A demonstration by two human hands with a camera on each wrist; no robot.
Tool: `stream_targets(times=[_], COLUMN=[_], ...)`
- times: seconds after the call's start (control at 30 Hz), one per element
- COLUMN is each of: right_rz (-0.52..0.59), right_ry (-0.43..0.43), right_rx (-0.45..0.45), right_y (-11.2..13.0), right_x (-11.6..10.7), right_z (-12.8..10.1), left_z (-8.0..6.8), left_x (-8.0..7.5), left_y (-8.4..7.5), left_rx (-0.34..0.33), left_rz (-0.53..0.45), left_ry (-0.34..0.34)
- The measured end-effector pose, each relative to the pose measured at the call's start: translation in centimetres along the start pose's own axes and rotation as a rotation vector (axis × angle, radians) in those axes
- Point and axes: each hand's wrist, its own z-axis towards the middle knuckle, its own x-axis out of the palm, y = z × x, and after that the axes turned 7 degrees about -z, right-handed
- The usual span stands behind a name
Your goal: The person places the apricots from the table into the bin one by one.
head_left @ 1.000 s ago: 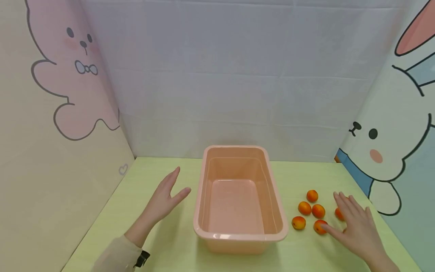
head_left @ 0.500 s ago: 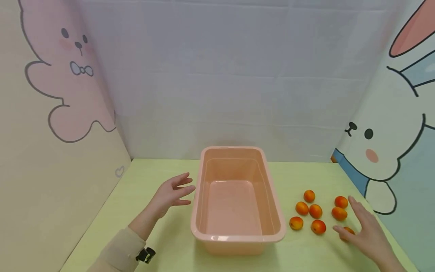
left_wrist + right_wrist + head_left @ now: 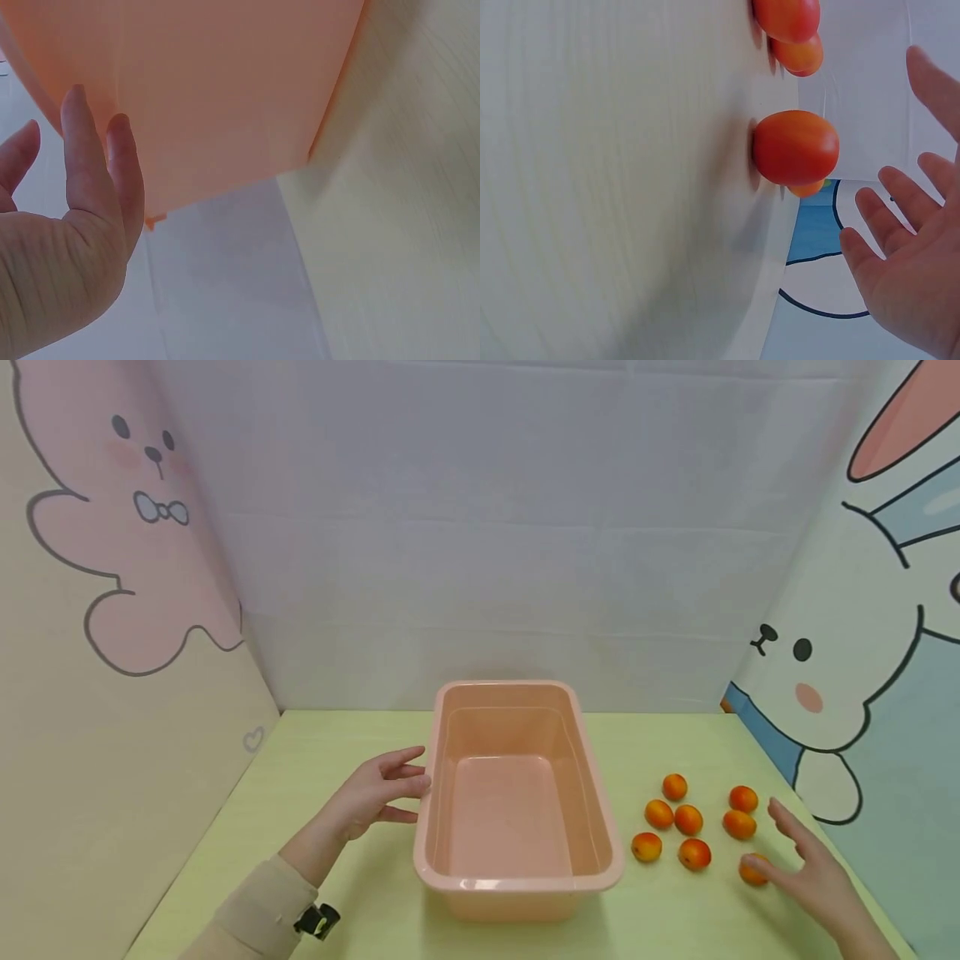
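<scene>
Now left hand (image 3: 372, 793) touches tub (image 3: 517, 887); right hand (image 3: 816, 881) beside apricot (image 3: 752, 869).

A pale yellow-green wood-grain table (image 3: 330, 760) sits boxed in by three panels. The back wall (image 3: 487, 527) is a creased white-lilac cloth sheet. The cream left panel (image 3: 45, 735) bears a pink cartoon bear with a bow tie (image 3: 142, 527) — the right panel (image 3: 930, 760) a white cartoon rabbit (image 3: 847, 652) on pale blue. Light is soft and even.
</scene>
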Motion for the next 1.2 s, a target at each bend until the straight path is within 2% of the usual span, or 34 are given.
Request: stream_targets(times=[0.2,0.43,0.8,1.2], right_rz=[0.0,-0.042,-0.031,-0.031], right_ry=[0.092,0.163,0.298,0.276], right_rx=[0.093,0.107,0.224,0.205], right_y=[-0.3,-1.0,-1.5,-1.7], right_x=[-0.2,-0.4,-0.2,0.2], right_z=[0.1,0.2,0.4,0.5], left_z=[0.0,0.1,0.1,0.2], left_x=[0.2,0.2,0.4,0.3], left_y=[-0.2,0.0,0.3,0.9], left_rx=[-0.017,-0.039,-0.048,-0.038], left_rz=[-0.01,-0.028,-0.079,-0.111], left_ry=[0.004,0.002,0.025,0.044])
